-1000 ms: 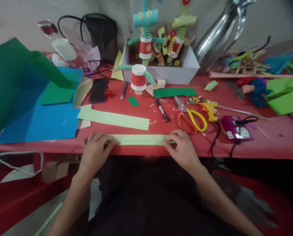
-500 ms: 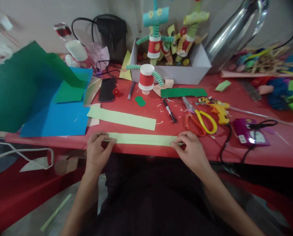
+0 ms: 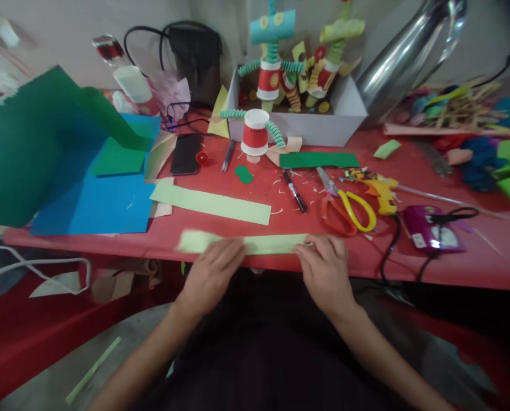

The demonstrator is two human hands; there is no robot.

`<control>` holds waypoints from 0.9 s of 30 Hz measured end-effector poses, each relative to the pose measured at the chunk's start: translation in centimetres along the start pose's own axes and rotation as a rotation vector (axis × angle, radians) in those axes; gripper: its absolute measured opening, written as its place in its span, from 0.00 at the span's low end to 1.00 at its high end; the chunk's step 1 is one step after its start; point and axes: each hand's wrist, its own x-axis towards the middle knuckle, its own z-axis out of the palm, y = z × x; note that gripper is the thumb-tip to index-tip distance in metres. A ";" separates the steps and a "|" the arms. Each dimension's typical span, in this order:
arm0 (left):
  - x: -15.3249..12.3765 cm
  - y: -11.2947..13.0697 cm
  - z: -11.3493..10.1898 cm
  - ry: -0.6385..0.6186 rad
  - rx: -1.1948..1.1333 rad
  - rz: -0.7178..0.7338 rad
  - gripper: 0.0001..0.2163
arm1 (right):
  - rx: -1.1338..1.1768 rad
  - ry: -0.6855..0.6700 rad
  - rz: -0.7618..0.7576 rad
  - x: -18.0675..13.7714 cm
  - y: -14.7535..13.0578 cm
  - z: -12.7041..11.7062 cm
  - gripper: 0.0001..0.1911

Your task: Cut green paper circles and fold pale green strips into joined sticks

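Note:
A pale green paper strip (image 3: pixel 272 244) lies along the front edge of the table, its left end blurred and lifted a little. My left hand (image 3: pixel 212 274) is closed over the left-middle of this strip, fingers pressed together on its lower edge. At the right end, my right hand (image 3: pixel 327 268) pinches the strip between thumb and fingers. Just beyond, a second pale green strip (image 3: pixel 221 206) lies flat and slightly slanted. Behind that stands a red and white paper cup (image 3: pixel 255 136) with folded green paper arms.
Scissors (image 3: pixel 357 211), a black marker (image 3: pixel 295 193) and a yellow glue gun (image 3: pixel 383 194) lie to the right. Blue card (image 3: pixel 96 208) and green card (image 3: pixel 19 154) cover the left. A white box (image 3: pixel 298 128) with paper figures stands at the back, beside a metal jug (image 3: pixel 396 57).
My left hand has slid right from the strip's left end to its left-middle, and that end is now free. My right hand stays at the right end.

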 end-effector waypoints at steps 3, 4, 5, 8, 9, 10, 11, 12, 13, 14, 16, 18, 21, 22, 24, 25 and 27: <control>1.1 2.7 0.8 -0.025 -0.007 0.043 0.28 | -0.081 -0.065 -0.060 -0.2 -0.4 -0.2 0.08; 1.3 3.3 1.1 -0.021 0.007 0.034 0.27 | -0.097 -0.074 -0.064 -0.3 -0.5 -0.3 0.08; 1.5 3.9 1.4 -0.020 0.015 0.022 0.26 | -0.110 -0.075 -0.063 -0.3 -0.6 -0.4 0.08; 1.5 4.7 2.2 -0.048 0.007 -0.022 0.25 | -0.127 -0.070 -0.070 -0.5 -0.8 -0.6 0.09; 1.5 4.8 2.4 -0.056 0.003 -0.038 0.25 | -0.129 -0.071 -0.080 -0.5 -1.0 -0.7 0.10; 1.5 4.9 2.6 -0.060 0.002 -0.049 0.25 | -0.127 -0.076 -0.090 -0.6 -1.2 -0.8 0.10; 1.4 4.9 2.7 -0.060 0.002 -0.055 0.25 | -0.119 -0.090 -0.102 -0.7 -1.3 -0.8 0.11; 1.4 5.0 2.8 -0.057 0.003 -0.056 0.25 | -0.106 -0.114 -0.116 -0.8 -1.5 -0.8 0.13; 1.3 5.0 2.8 -0.054 0.005 -0.061 0.25 | -0.092 -0.147 -0.128 -1.0 -1.6 -0.8 0.15; 1.2 5.0 2.8 -0.052 0.010 -0.068 0.25 | -0.078 -0.179 -0.135 -1.2 -1.7 -0.8 0.17; 0.7 4.8 2.7 -0.046 0.028 -0.098 0.25 | -0.063 -0.235 -0.137 -1.6 -1.8 -0.7 0.20; -0.3 4.3 2.4 -0.016 0.055 -0.161 0.26 | -0.065 -0.259 -0.128 -2.1 -1.6 -0.7 0.23; -2.6 2.6 1.9 0.065 0.093 -0.288 0.28 | -0.071 -0.258 -0.134 -2.6 -1.1 -0.6 0.27; -3.6 1.9 1.7 0.091 0.107 -0.331 0.29 | -0.074 -0.250 -0.138 -2.7 -0.9 -0.6 0.28; -5.5 0.3 1.4 0.137 0.143 -0.407 0.29 | -0.082 -0.228 -0.140 -2.9 -0.7 -0.6 0.29; -6.3 -0.5 1.3 0.151 0.163 -0.441 0.29 | -0.086 -0.220 -0.140 -3.0 -0.6 -0.6 0.29; -7.5 -1.6 1.1 0.175 0.196 -0.487 0.28 | -0.091 -0.208 -0.137 -3.0 -0.6 -0.6 0.28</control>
